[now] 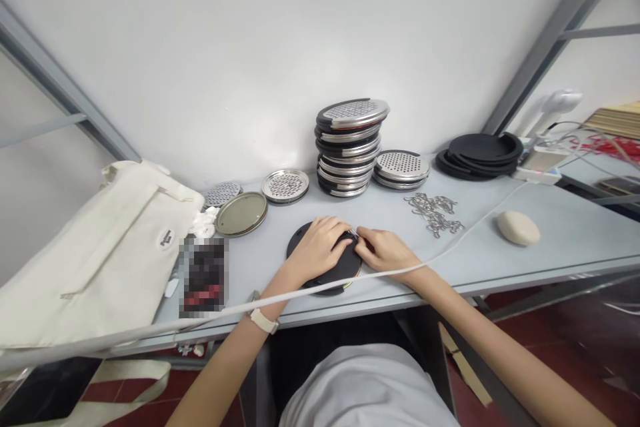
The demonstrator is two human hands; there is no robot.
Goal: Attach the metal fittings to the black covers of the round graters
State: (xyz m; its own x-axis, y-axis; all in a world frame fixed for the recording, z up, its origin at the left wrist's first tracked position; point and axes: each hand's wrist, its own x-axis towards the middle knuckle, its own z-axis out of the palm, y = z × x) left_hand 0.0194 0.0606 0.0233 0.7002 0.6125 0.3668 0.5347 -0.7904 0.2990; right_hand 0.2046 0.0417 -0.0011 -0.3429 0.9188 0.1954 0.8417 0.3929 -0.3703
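Observation:
A black round disc [330, 275] lies on the table in front of me, with a thin yellowish edge showing along its lower right rim. My left hand [323, 250] rests over the disc, fingers curled toward its far rim and thumb lying across the top. At the disc's upper right edge, my right hand [385, 250] pinches a small shiny metal clip [353, 233], partly covered by the fingers. The fingertips of both hands nearly meet there. To the right lies a loose pile of small wire-like metal clips [434, 212].
Behind stand a tall stack of round graters [350, 147], a shorter stack [401, 167] and black discs [480, 153]. Grater plates [285, 185] and an olive lid [242, 213] lie left, beside a cream bag [110, 240]. A white cable [300, 292] crosses in front; a pale rounded object [519, 227] sits right.

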